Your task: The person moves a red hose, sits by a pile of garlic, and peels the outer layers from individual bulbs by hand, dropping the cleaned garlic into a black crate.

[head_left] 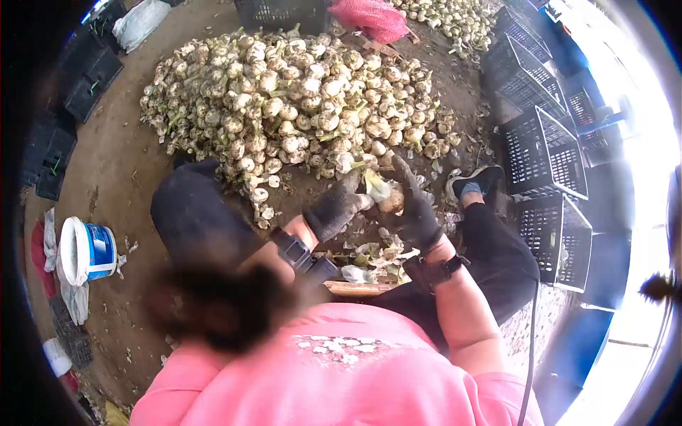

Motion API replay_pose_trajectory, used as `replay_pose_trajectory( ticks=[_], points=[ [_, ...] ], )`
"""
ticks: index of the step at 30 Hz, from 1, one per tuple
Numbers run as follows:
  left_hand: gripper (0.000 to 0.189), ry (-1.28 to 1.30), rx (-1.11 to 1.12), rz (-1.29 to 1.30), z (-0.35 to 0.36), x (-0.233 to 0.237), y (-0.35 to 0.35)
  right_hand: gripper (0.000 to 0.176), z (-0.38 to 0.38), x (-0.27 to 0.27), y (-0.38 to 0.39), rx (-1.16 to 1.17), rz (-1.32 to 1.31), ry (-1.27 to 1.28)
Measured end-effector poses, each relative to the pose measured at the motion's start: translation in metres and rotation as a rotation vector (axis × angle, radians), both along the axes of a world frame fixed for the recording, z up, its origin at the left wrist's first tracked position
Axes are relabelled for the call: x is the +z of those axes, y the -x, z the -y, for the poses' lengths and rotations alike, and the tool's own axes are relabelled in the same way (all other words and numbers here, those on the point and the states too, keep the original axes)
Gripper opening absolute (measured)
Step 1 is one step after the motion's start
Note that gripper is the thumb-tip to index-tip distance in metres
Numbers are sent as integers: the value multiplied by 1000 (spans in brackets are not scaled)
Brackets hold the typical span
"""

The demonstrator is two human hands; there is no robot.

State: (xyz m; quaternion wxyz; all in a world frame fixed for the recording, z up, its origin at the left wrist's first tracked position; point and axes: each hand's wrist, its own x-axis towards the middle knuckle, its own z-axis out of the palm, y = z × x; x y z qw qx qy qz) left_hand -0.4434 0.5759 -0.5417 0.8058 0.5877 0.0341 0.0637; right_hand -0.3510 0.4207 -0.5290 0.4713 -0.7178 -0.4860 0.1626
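My left hand [336,210], in a dark, dirty glove, has its fingers closed at the left side of an onion [391,199]. The onion has a pale papery skin and a whitish-green neck leaning up and left. Against its right side lies my right hand [419,213], also gloved, its fingers curved round the bulb with one digit stretched upward. The undersides of both hands are hidden. Just beyond them spreads a large pile of onions [284,99]. Loose skins and leaf scraps [380,259] lie below my hands, between my legs.
Black plastic crates [543,153] line the right side, and more crates [92,82] stand at the left. A blue-and-white bucket [99,248] rests on the ground at left. A pink mesh sack [369,18] and another onion heap [458,21] are at the back.
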Motion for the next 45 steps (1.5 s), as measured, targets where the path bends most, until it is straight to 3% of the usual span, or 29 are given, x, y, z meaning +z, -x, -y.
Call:
replay_pose_trajectory(
  ticks=[1, 3, 4, 5, 7, 9, 10, 11, 13, 14, 15, 16, 19, 23, 25, 26, 27, 28, 29, 30, 31, 32, 34, 35, 36, 37, 39, 41, 45],
  points=[
    [30, -4, -3, 4, -1, -2, 1, 85, 0, -1, 0, -29, -106, -53],
    [36, 125, -104, -226, -3, -1, 2, 80, 3, -7, -5, -34, 105, 43],
    [38, 426, -130, -106, -3, -16, 2, 78, 4, -7, -2, -44, 227, 78],
    [38, 427, -134, -105, -1, -21, 1, 77, 2, -7, 0, -55, 352, 112],
    [40, -95, 101, -128, 5, -22, -1, 74, -2, 0, 12, -107, 423, 121],
    [44, -202, 129, -90, 6, -21, -1, 84, -2, -1, 20, -130, 5, -75],
    [46, 35, 100, -83, 6, -18, -1, 65, -5, -3, 25, -224, -424, -183],
    [47, 271, 72, -72, 5, -15, -2, 65, -6, -5, 25, -225, -420, -182],
    [54, 371, 2, -159, 8, -6, 0, 58, -5, -11, 23, -252, -1264, -507],
    [56, 189, 44, -61, 15, -3, -1, 55, -1, -27, 16, -318, -1170, -418],
    [59, 9, 87, 38, 20, -2, -2, 49, 0, -29, 18, -319, -662, -198],
    [64, -460, 123, 241, 20, -6, -1, 44, 1, -31, 19, -399, -148, 4],
    [52, 17, -93, -84, 18, 12, 3, 42, -6, -14, 32, -509, -373, -4],
    [40, 505, -122, -170, 3, -20, 4, 45, -1, -6, 31, -311, -391, -178],
    [31, 191, 12, -111, 4, -39, -1, 46, 7, -12, 25, -319, -565, -203],
    [25, -200, 112, -27, 5, -47, -4, 46, 10, -15, 20, -345, -749, -200],
    [22, -589, 214, 60, 5, -55, -7, 47, 9, -25, 16, -389, -1366, -374],
    [20, -1068, -9, -10, 3, -103, -11, 49, 24, -18, 10, 23, -1656, -416],
    [21, -1341, -226, 43, 9, -144, -13, 49, 22, -11, 12, 27, -1659, -403],
    [23, -1575, -438, 157, 14, -194, -17, 43, 19, -2, 15, -143, -1170, -225],
    [32, -1396, -454, -40, 19, -162, -5, 38, 25, -11, 7, -89, -367, -85],
    [51, -1217, -433, -226, 23, -129, 8, 33, 31, -19, -2, -295, 445, 20],
    [46, -909, -110, -131, 22, -125, 10, 31, 32, 0, 7, -345, -398, -168],
    [43, -724, -101, -143, 14, -125, 1, 33, 36, -14, 7, -377, -861, -343],
    [38, -325, -321, -438, 5, -67, -6, 33, 36, -19, 7, -416, -1011, -411],
    [35, 282, -404, -588, 5, -30, 2, 33, 34, -21, 11, -411, -1022, -410],
    [35, 709, -395, -321, 27, -19, 9, 34, 25, -18, 18, -332, -970, -317],
    [30, 671, -424, -408, 31, -24, 14, 37, 20, -19, 21, -316, -583, -92],
    [19, 357, -184, -596, 30, -48, 11, 31, 10, -25, 22, -345, -400, -79]
  ],
)
